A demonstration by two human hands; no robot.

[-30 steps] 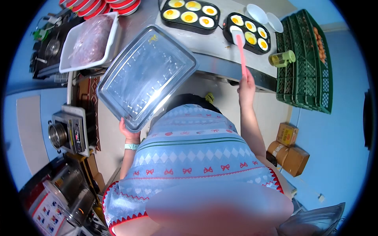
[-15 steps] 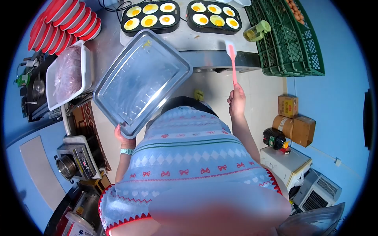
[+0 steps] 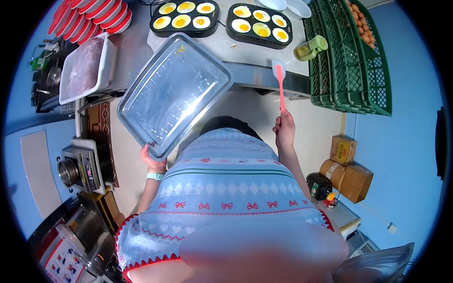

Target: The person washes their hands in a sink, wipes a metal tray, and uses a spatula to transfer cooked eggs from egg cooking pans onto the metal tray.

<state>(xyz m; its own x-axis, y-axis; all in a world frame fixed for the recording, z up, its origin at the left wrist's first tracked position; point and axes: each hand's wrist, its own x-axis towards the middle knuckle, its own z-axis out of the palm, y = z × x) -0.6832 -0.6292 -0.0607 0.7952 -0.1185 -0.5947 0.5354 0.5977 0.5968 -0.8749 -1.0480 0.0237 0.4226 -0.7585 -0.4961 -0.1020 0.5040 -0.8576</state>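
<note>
My left hand (image 3: 153, 162) grips the near corner of a rectangular metal tray (image 3: 174, 89). The tray is tilted in front of me, and a small yellow scrap (image 3: 181, 48) sticks near its far corner. In my right hand (image 3: 284, 129) is a pink silicone spatula (image 3: 281, 85), held by its handle with the pale blade pointing away from me. Beyond the tray, a left egg pan (image 3: 184, 30) and a right egg pan (image 3: 258, 38) stand on the counter. Each pan has several round wells with an egg in every one, white and yolk showing.
A green-lidded oil bottle (image 3: 310, 48) stands beside green crates (image 3: 347, 61); brown eggs (image 3: 362, 26) lie in one. Left are a white tub (image 3: 104, 63) with a plastic-wrapped bundle and stacked red-rimmed bowls (image 3: 113, 21). Cardboard boxes (image 3: 356, 184) and a dark bottle (image 3: 321, 185) stand right.
The view has shifted, so the counter's right side and more brown eggs show. Both hands keep their holds on the tray and spatula, in nearly the same positions.
</note>
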